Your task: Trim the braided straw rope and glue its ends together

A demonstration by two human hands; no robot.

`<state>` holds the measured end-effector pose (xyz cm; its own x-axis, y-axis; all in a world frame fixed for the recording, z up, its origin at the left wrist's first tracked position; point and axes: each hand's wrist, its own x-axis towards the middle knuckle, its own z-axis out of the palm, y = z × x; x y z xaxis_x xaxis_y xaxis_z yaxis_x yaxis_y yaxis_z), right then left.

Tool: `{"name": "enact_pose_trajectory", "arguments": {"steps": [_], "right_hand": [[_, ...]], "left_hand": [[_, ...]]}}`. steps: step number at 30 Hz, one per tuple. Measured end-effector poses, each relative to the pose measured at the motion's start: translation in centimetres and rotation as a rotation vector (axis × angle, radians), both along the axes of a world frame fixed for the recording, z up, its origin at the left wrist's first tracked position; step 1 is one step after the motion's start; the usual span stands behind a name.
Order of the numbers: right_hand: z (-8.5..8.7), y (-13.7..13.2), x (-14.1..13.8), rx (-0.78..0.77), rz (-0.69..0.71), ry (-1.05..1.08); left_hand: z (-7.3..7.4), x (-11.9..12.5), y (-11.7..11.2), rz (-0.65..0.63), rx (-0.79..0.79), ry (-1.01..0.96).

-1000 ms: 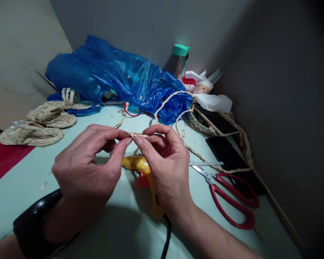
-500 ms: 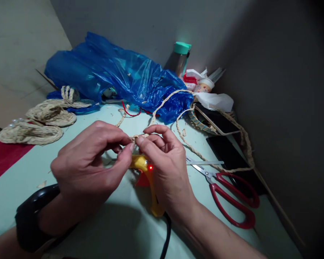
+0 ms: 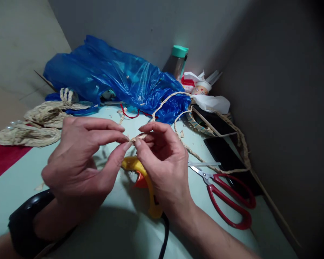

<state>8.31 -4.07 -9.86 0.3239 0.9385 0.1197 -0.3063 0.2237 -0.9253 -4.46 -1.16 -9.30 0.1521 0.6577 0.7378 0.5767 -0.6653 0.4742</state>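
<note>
Between my two hands a pale braided cord [image 3: 138,137] is pinched, its short end at the fingertips. My left hand [image 3: 89,158] closes thumb and forefinger on the tip of it. Just to the right, my right hand [image 3: 164,158] grips the same cord between thumb and fingers. The rest of the braid loops up over a blue plastic bag and round to the right. Under my hands lies a yellow glue gun [image 3: 135,163] with an orange trigger [image 3: 141,180], partly hidden by my right hand.
Red-handled scissors [image 3: 229,194] lie open at the right, near a black phone [image 3: 218,151]. Woven straw slippers [image 3: 29,133] sit at the left. The blue bag [image 3: 118,79], a green-capped bottle [image 3: 178,59] and a paper cup [image 3: 202,87] stand at the back.
My left hand has shifted slightly left and its fingers have straightened along the cord tip. My right hand keeps its pinch. The whole view has shifted a little.
</note>
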Motion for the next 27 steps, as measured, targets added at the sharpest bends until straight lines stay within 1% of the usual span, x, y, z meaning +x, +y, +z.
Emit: {"name": "enact_pose_trajectory", "arguments": {"steps": [2,6,9,11,13,16,18,20,22,23,27], "right_hand": [[0.0,0.1,0.1,0.015,-0.006,-0.036],[-0.1,0.2,0.6,0.006,0.029,0.014],[0.0,0.1,0.9,0.060,0.024,0.002],[0.2,0.1,1.1,0.098,0.015,-0.086],[0.3,-0.1,1.2,0.144,-0.008,-0.222],[0.1,-0.2,1.5,0.246,-0.045,-0.426],[-0.1,-0.1,1.7,0.298,-0.057,-0.516],[-0.3,-0.1,1.7,0.316,-0.068,-0.562],[-0.4,-0.1,1.7,0.328,-0.084,-0.570],[-0.4,0.0,1.7,0.330,-0.087,-0.564],[-0.4,-0.1,1.6,0.336,-0.067,-0.535]], "left_hand": [[0.0,-0.2,0.3,-0.021,-0.016,-0.012],[-0.6,-1.0,0.9,-0.119,-0.085,0.005],[-0.9,-1.2,1.1,-0.103,-0.081,0.025],[-0.7,-1.1,1.1,-0.074,-0.007,0.074],[-0.2,-1.0,1.0,-0.059,0.069,0.111],[0.5,-0.8,0.7,-0.076,0.108,0.102],[0.8,-0.8,0.5,-0.086,0.130,0.093],[1.0,-0.9,0.4,-0.091,0.145,0.103],[1.0,-1.1,0.3,-0.082,0.126,0.123],[0.9,-1.2,0.3,-0.079,0.093,0.146],[0.6,-1.8,0.3,-0.149,0.056,0.248]]}}
